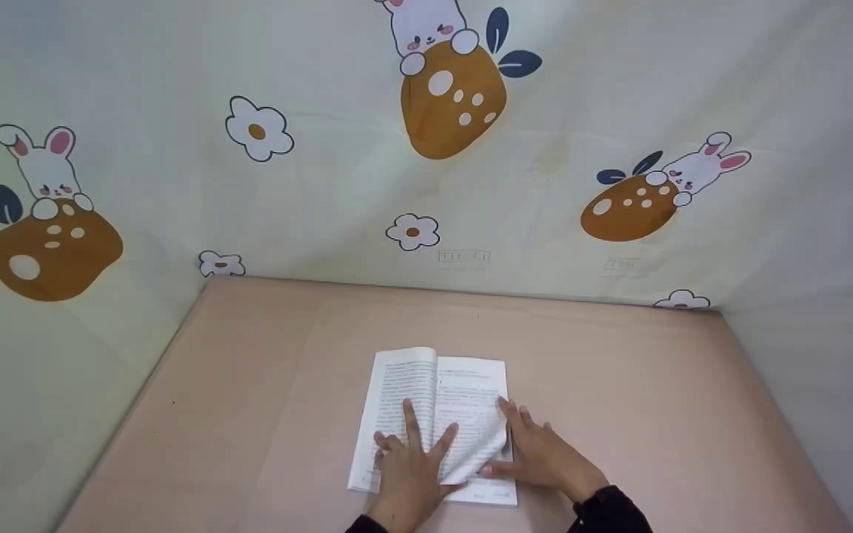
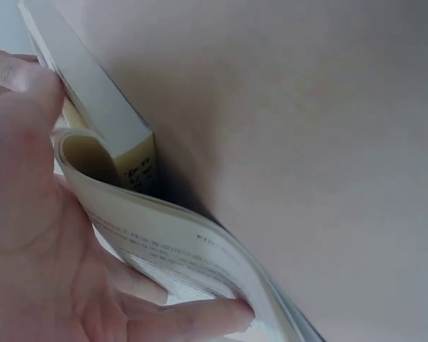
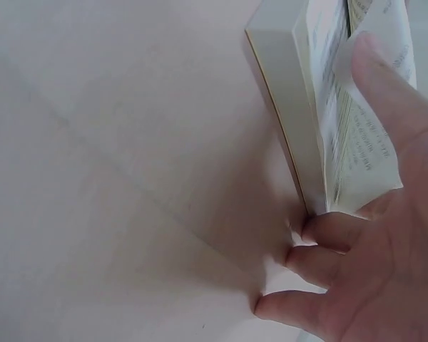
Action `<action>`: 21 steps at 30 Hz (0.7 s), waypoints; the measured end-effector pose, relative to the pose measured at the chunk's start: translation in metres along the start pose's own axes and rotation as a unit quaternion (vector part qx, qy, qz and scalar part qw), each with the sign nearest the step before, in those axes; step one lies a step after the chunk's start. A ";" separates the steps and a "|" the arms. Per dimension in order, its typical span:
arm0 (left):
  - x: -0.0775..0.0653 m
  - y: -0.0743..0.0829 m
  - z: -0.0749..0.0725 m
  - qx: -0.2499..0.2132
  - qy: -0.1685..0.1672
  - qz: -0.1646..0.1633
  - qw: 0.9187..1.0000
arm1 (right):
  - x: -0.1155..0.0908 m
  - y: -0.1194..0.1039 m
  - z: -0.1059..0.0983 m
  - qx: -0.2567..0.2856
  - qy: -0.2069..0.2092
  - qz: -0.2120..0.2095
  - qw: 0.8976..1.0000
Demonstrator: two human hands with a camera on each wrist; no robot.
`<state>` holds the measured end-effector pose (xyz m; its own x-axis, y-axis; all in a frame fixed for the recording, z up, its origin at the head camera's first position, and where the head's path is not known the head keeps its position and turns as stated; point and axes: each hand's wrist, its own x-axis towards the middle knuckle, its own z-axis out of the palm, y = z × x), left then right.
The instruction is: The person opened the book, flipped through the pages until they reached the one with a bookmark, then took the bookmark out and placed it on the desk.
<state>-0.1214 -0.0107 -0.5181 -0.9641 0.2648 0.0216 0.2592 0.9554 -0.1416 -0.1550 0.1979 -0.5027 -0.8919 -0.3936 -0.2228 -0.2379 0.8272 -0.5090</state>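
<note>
An open book [image 1: 471,370] with printed text lies on the table. My left hand [image 1: 412,474] rests with spread fingers across its lower middle. In the left wrist view, the thumb lies against a printed page [image 2: 164,231] near the book's bottom edge, beside the spine. My right hand [image 1: 545,455] is at the right edge, thumb and fingers apart. A right-hand page [image 1: 482,451] curls up at its lower corner near that thumb. In the right wrist view the thumb touches the raised page [image 3: 367,135], while other fingertips touch the table and the book's edge.
The pinkish-beige table [image 1: 286,355] extends around the book on all sides. Pale cloth walls [image 1: 323,192] printed with rabbits and flowers rise behind it and along both sides.
</note>
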 end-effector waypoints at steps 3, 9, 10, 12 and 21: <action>0.000 -0.001 -0.001 -0.004 -0.011 0.008 1.000 | 0.001 0.000 0.000 0.011 0.004 0.010 1.000; 0.001 0.000 -0.001 -0.053 -0.020 0.001 0.998 | 0.000 0.000 0.000 0.010 0.003 0.009 1.000; 0.001 0.000 -0.001 -0.062 -0.019 0.001 0.998 | 0.000 0.000 0.000 0.007 -0.001 0.009 1.000; 0.000 -0.001 -0.001 -0.081 -0.014 0.000 0.997 | 0.000 0.000 -0.001 0.002 -0.008 0.008 1.000; -0.002 -0.008 -0.004 -0.163 -0.041 0.001 0.986 | 0.001 0.000 -0.002 -0.002 -0.022 0.009 1.000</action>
<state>-0.1216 -0.0187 -0.5133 -0.9615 0.2678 -0.0612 0.2527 0.9496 0.1853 -0.1565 0.1982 -0.5008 -0.8784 -0.3952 -0.2687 -0.2228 0.8360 -0.5014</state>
